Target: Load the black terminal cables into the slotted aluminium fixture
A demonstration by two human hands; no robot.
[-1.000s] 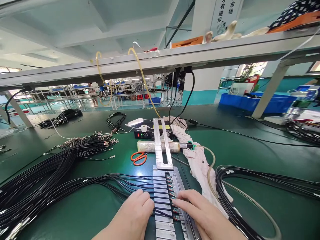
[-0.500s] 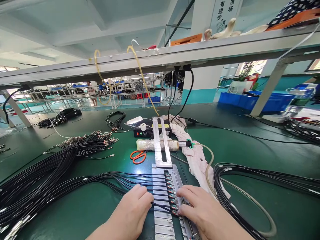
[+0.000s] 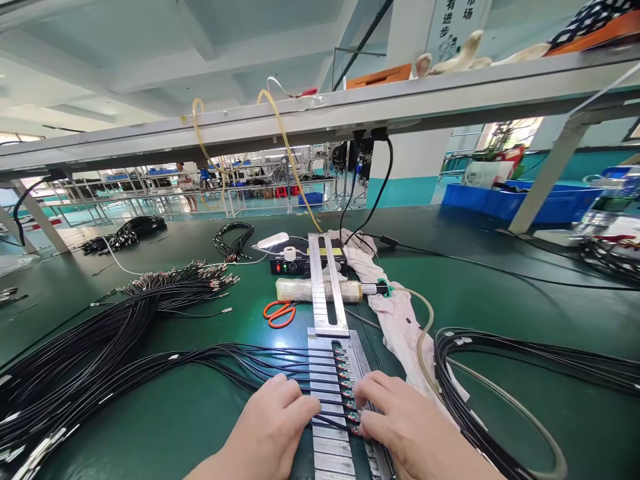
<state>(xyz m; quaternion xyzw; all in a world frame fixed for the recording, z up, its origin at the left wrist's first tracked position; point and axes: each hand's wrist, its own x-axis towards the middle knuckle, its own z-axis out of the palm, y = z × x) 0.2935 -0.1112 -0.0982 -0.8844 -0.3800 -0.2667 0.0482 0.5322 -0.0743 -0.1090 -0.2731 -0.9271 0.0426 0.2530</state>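
A slotted metal fixture [image 3: 334,461] runs up the middle of the bench, with several black cables [image 3: 283,365] laid across it from the left. Their small connectors [image 3: 345,375] line its right side. At the fixture's left edge, my left hand [image 3: 273,427] is closed in a pinch on the lowest black cable [image 3: 334,423]. My right hand [image 3: 400,417] rests at the right edge, fingers bent and a gap between thumb and index finger. Its thumb touches or nearly touches the lowest connector [image 3: 356,431]; the other fingertips are partly hidden.
Orange-handled scissors [image 3: 279,315] lie left of the fixture. Behind are a wrapped handheld tool [image 3: 295,289], a black control box [image 3: 280,267] and a whitish cloth [image 3: 395,320]. Black cable bundles [image 3: 100,333] cover the left; a cable coil [image 3: 445,360] lies right. A shelf beam [image 3: 320,110] crosses above.
The whole view has shifted slightly. My left hand has edged right, closer to the fixture, still pinching the cable. My right hand stays beside the connectors.
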